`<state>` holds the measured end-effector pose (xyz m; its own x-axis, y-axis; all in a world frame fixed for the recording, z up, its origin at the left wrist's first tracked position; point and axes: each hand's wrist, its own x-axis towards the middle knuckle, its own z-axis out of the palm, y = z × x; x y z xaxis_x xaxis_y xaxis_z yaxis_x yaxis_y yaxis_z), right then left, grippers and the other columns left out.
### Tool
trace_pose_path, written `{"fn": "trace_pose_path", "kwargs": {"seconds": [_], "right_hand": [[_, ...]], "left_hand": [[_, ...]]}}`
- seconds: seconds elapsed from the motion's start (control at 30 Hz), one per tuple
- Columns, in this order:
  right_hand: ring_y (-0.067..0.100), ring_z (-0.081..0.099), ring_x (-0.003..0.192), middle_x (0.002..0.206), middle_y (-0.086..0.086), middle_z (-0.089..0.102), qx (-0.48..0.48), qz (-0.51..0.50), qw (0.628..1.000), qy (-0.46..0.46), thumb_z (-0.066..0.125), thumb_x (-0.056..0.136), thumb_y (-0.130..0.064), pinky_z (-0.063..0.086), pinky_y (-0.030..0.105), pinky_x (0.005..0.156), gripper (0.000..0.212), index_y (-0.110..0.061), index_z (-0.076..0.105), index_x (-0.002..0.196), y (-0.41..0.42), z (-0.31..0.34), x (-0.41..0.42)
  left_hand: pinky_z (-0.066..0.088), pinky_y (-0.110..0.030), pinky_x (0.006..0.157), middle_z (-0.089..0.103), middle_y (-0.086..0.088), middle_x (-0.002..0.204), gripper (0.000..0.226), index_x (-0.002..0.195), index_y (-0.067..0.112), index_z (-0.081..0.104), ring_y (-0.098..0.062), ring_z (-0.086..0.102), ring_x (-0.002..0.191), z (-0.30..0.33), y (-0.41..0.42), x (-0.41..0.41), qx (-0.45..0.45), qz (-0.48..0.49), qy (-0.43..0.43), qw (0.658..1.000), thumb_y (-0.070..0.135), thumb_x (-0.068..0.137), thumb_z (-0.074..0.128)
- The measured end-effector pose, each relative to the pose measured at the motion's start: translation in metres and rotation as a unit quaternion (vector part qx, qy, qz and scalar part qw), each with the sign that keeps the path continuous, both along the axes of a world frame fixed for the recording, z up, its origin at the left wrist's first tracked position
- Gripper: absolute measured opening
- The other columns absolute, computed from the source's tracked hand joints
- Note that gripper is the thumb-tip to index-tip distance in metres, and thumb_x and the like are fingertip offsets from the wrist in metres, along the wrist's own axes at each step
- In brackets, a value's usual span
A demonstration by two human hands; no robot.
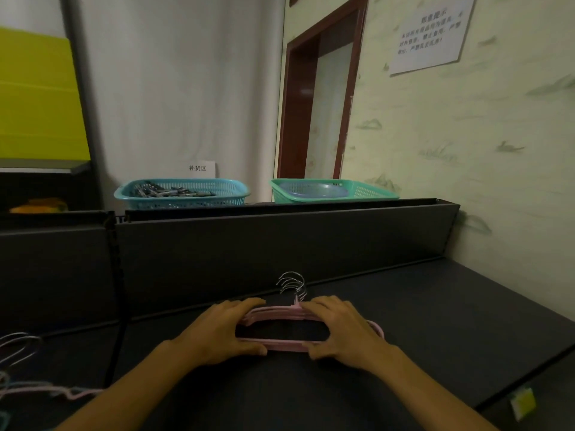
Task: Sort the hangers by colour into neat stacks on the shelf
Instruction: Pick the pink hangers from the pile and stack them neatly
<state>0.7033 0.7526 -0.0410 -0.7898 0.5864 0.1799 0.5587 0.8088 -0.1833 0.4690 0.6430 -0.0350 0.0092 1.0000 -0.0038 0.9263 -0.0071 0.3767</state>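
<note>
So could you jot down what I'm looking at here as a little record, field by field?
Surface: dark grey shelf
Being handled: stack of pink plastic hangers with metal hooks, lying flat
Left hand: grips the stack's left end
Right hand: grips the stack's right end
Unsorted: loose hangers at the far left edge
Behind, on ledge: blue plastic basket holding small dark items; green plastic basket
Wall: paper notice, doorway

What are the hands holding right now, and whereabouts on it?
Both hands grip the stack of pink hangers lying on the shelf: the left hand around its left end, the right hand around its right end.
</note>
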Motion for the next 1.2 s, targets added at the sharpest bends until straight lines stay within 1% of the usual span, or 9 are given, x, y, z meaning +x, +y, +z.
{"fn": "trace_pose_path", "kwargs": {"seconds": [0.1,0.17,0.2,0.33,0.5,0.73,0.87,1.03,1.2], "right_hand": [[0.009,0.028,0.135,0.149,-0.009,0.031,-0.031,-0.010,0.999,-0.008,0.064,0.078,-0.062,0.024,0.030,0.112,0.083,-0.032,0.029,0.147,0.002,-0.001,0.004],[0.012,0.031,0.134,0.149,-0.009,0.029,-0.058,-0.030,0.998,-0.022,0.055,0.066,-0.080,0.029,0.033,0.111,0.094,-0.035,0.032,0.145,0.004,0.000,0.013],[0.013,0.036,0.130,0.146,-0.009,0.032,-0.072,-0.043,0.996,-0.035,0.054,0.064,-0.082,0.034,0.031,0.108,0.095,-0.034,0.035,0.144,0.006,0.002,0.018],[0.009,0.052,0.103,0.120,-0.006,0.054,-0.072,-0.076,0.991,-0.086,0.066,0.071,-0.067,0.047,0.027,0.088,0.073,-0.023,0.053,0.129,0.011,0.013,0.035],[0.012,0.057,0.094,0.108,-0.003,0.060,-0.054,-0.098,0.988,-0.106,0.069,0.068,-0.068,0.051,0.033,0.082,0.069,-0.020,0.060,0.117,0.013,0.015,0.035],[0.009,0.057,0.098,0.113,-0.005,0.059,-0.073,-0.095,0.989,-0.083,0.070,0.068,-0.066,0.051,0.032,0.087,0.072,-0.021,0.058,0.123,0.014,0.014,0.040],[0.005,0.056,0.103,0.121,-0.006,0.059,-0.112,-0.099,0.987,-0.066,0.072,0.059,-0.070,0.049,0.023,0.090,0.087,-0.023,0.056,0.129,0.019,0.019,0.041],[0.008,0.045,0.106,0.122,-0.006,0.054,-0.083,-0.101,0.987,-0.097,0.077,0.068,-0.057,0.045,0.023,0.089,0.075,-0.024,0.054,0.130,0.020,0.024,0.037],[0.004,0.056,0.105,0.124,-0.006,0.059,-0.096,-0.099,0.987,-0.083,0.076,0.069,-0.058,0.048,0.020,0.091,0.076,-0.021,0.054,0.132,0.021,0.018,0.041]], "left_hand": [[0.037,-0.020,0.095,0.041,0.010,0.138,0.104,0.140,0.044,0.027,-0.004,0.040,0.117,0.000,0.001,-0.001,-0.002,-0.008,0.006,1.000,0.084,0.045,0.039],[0.037,-0.017,0.092,0.042,0.011,0.136,0.103,0.139,0.040,0.032,-0.002,0.041,0.115,0.002,0.004,-0.002,-0.009,-0.015,0.010,1.000,0.084,0.046,0.040],[0.039,-0.018,0.093,0.044,0.012,0.135,0.102,0.138,0.038,0.035,-0.002,0.043,0.115,0.002,0.005,-0.003,-0.014,-0.017,0.009,1.000,0.083,0.047,0.042],[0.046,-0.023,0.093,0.049,0.010,0.129,0.099,0.132,0.033,0.044,-0.002,0.048,0.111,0.003,0.010,-0.005,-0.031,-0.016,-0.005,0.999,0.082,0.047,0.052],[0.047,-0.025,0.092,0.050,0.007,0.126,0.074,0.130,0.028,0.047,-0.005,0.051,0.108,0.007,0.020,-0.004,-0.046,-0.021,0.021,0.998,0.063,0.069,0.069],[0.048,-0.025,0.089,0.049,0.007,0.123,0.070,0.126,0.028,0.049,-0.006,0.050,0.103,0.006,0.027,-0.005,-0.050,-0.033,0.041,0.997,0.063,0.069,0.068],[0.048,-0.025,0.092,0.051,0.007,0.126,0.066,0.129,0.027,0.049,-0.006,0.051,0.108,0.008,0.028,-0.009,-0.065,-0.044,0.040,0.996,0.056,0.073,0.070],[0.047,-0.028,0.095,0.049,0.006,0.129,0.071,0.130,0.027,0.048,-0.009,0.049,0.112,0.008,0.032,-0.009,-0.070,-0.031,0.056,0.995,0.055,0.070,0.073],[0.045,-0.022,0.090,0.048,0.007,0.128,0.064,0.129,0.026,0.049,-0.008,0.047,0.112,0.010,0.032,-0.008,-0.071,-0.044,0.070,0.994,0.052,0.075,0.070]]}}
